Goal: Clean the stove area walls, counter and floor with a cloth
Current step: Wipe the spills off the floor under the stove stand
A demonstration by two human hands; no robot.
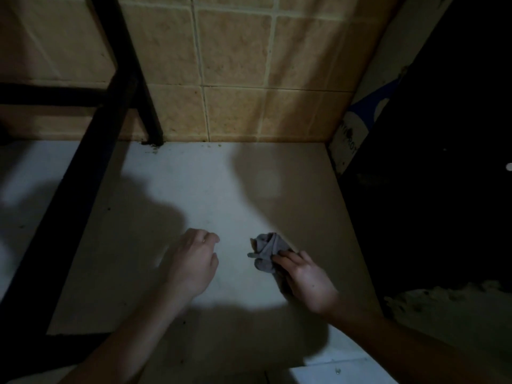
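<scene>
On my far left the black metal frame [83,167] is standing with one leg planted right in the corner where wall meets floor, and dark crumbs are gathering around its foot, which is likely why that spot needs the cloth. Beside it, my left hand [191,261] is resting fingers-down on the pale floor tile [210,189], loosely curled and holding nothing; I judge I am bracing myself with it while I lean in. The tile is looking smooth and matte, lit in a bright patch between shadows. Behind it the tan wall tiles [235,51] are showing a mottled, stone-like face with pale grout lines and specks along the bottom edge. To the right, my right hand [304,275] is pressing down on the grey cloth [267,252], fingers spread over its back edge. The cloth is bunching into soft folds ahead of my fingertips, lying on the floor tile, well short of the wall.
</scene>
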